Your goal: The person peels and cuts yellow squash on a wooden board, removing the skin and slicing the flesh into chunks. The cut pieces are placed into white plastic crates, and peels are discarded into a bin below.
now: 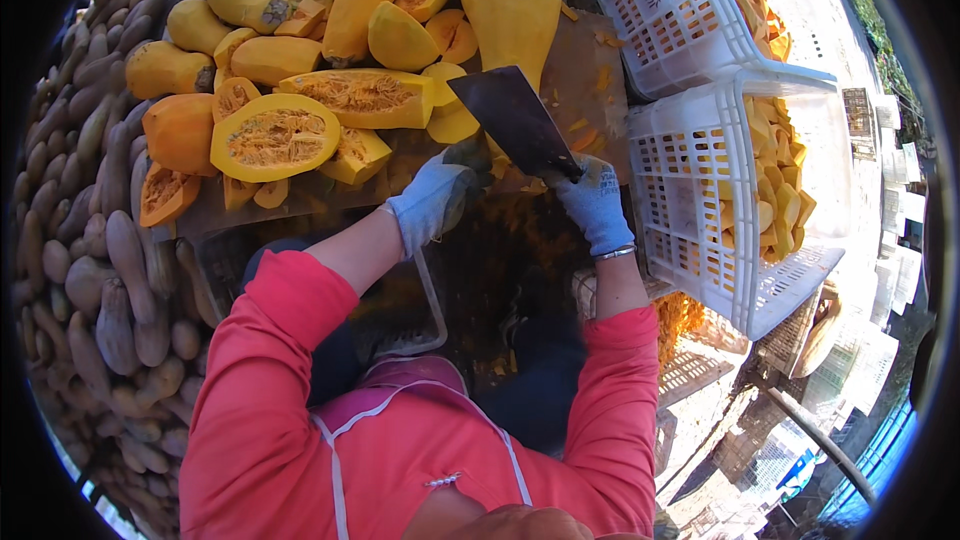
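Note:
My right hand [592, 198], in a pale knitted glove, is closed round the handle end of a cleaver [510, 120]. Its broad dark blade slants up and left over the board's near edge. My left hand [443, 190] wears a similar glove with dark fingers. Those fingers are curled beside the blade, and what they may hold is hidden. Just beyond the hands, cut pumpkin pieces [455, 123] lie close to the blade. A halved pumpkin [277, 138] shows its seedy hollow further left, beside a long pumpkin half [360, 96]. A large whole-looking pumpkin [510, 0] lies behind the cleaver.
On the right stand two white slatted crates, a near crate [690, 155] and a far crate [650, 15], both holding peeled orange chunks. Many long tan squashes [120, 240] are heaped along the left. A pale-rimmed container [432, 290] sits below my left forearm. Orange scraps [680, 325] lie under the near crate.

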### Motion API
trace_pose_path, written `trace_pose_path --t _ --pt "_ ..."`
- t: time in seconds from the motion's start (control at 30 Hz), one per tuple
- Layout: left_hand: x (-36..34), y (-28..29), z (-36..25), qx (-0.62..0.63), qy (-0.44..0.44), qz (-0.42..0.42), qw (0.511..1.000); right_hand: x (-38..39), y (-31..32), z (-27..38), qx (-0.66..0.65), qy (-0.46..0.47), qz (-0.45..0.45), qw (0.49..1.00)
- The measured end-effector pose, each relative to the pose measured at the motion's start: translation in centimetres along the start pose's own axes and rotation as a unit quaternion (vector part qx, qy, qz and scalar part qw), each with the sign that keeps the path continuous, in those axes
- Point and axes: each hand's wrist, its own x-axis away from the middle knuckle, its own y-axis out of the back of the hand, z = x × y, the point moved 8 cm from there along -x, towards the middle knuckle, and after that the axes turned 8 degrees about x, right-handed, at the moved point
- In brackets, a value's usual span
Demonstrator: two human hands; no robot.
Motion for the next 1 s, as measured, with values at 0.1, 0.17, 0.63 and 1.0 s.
trace_pose_path --t 0.1,0.17,0.63,1.0 --pt "1.9 -1.7 -0.1 0.232 0.199 -0.123 0.944 0.6 0.3 0.8 0.118 0.034 -0.015 0.992" --pt "2.2 -1.9 0.2 0.226 0.219 -0.153 0.937 0.7 0.3 2.3 0.197 0.053 -0.020 0.979" --pt "2.6 -3.5 -1.3 0.147 0.195 -0.139 0.960 2.2 2.3 5.2 0.265 0.069 -0.059 0.960" --pt "1.3 -4.2 8.3 0.926 0.136 -0.247 0.250 3.1 1.7 4.9 0.389 0.022 -0.007 0.921"
